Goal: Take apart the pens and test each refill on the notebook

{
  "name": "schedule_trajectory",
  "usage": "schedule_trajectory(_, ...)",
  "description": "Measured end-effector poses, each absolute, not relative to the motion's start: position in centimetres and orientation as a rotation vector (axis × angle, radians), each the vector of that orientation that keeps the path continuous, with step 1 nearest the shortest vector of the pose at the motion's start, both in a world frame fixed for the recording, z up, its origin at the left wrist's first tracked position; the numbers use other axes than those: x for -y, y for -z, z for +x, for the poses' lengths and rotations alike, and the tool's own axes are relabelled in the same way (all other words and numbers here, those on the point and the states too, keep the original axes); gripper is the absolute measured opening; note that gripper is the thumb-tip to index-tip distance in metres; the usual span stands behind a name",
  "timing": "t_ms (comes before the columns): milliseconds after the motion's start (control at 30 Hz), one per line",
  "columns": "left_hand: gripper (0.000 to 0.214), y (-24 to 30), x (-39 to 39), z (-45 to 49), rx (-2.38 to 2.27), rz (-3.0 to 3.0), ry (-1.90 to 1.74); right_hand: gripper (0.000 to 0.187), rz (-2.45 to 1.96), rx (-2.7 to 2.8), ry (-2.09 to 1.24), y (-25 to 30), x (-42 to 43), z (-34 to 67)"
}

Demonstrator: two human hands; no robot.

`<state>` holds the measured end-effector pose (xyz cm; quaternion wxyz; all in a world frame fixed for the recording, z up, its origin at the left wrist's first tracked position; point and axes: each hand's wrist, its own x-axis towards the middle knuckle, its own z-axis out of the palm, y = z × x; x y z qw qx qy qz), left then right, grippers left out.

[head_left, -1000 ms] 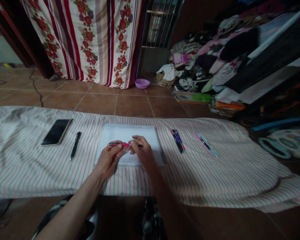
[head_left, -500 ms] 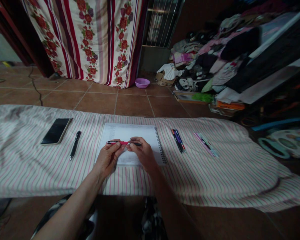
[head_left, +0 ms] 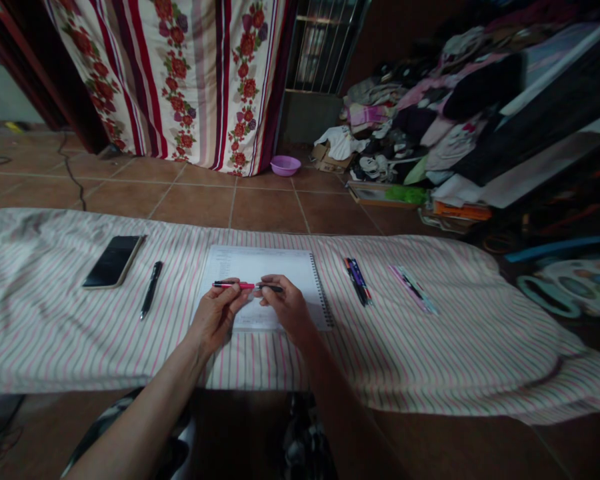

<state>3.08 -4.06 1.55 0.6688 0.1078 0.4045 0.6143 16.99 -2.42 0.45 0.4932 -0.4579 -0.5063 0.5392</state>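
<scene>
Both hands are over the open notebook (head_left: 275, 313), a white page with a spiral binding on its right. A slim red and black pen (head_left: 245, 286) lies level between the fingers of my left hand (head_left: 217, 313), which is closed on its red barrel. My right hand (head_left: 287, 303) pinches the pen's black end piece (head_left: 276, 289). A narrow gap shows between the red barrel and the black piece. Left of the notebook rests a black pen (head_left: 151, 290). To its right lie several dark pens (head_left: 357, 281) side by side.
A striped cloth (head_left: 260, 363) covers the low table. On it are a phone (head_left: 114, 261) at left and slim pastel pens (head_left: 413, 289) at right. Beyond, a purple basin (head_left: 285, 165) stands on the tiled floor beside a floral curtain (head_left: 205, 80); clothes (head_left: 420, 120) are heaped at right.
The red barrel and the black end piece, joined half a second ago, now look slightly apart. Both hands stay in nearly the same place.
</scene>
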Motion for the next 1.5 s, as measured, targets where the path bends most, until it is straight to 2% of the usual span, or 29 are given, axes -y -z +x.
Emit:
schedule_trajectory(167,0.013,-1.4,4.1,3.2,-0.916,0.248,-1.373,0.028,-1.149,1.139,-1.309,0.3,2.1,16.9)
schedule_trajectory(333,0.011,-1.3,4.1,3.5,-0.898,0.247,-1.358,0.025,-1.217,1.156,-1.306,0.0,2.3,16.6)
schedule_trajectory(600,0.012,-1.1,3.9,3.3,-0.899,0.221,-1.396,0.036,-1.097,1.025,-1.436,-0.7,2.7,16.7)
schedule_trajectory(1000,0.012,-1.1,3.9,3.4,-0.918,0.223,-1.372,0.028,-1.171,1.059,-1.356,0.5,2.2,16.5)
schedule_trajectory(1267,0.012,-1.0,3.9,3.2,-0.932,0.209,-1.394,0.043,-1.122,1.001,-1.323,1.1,1.9,16.9)
schedule_trajectory(1500,0.015,-1.1,3.8,3.2,-0.925,0.221,-1.397,0.046,-1.112,0.956,-1.352,0.7,2.0,16.6)
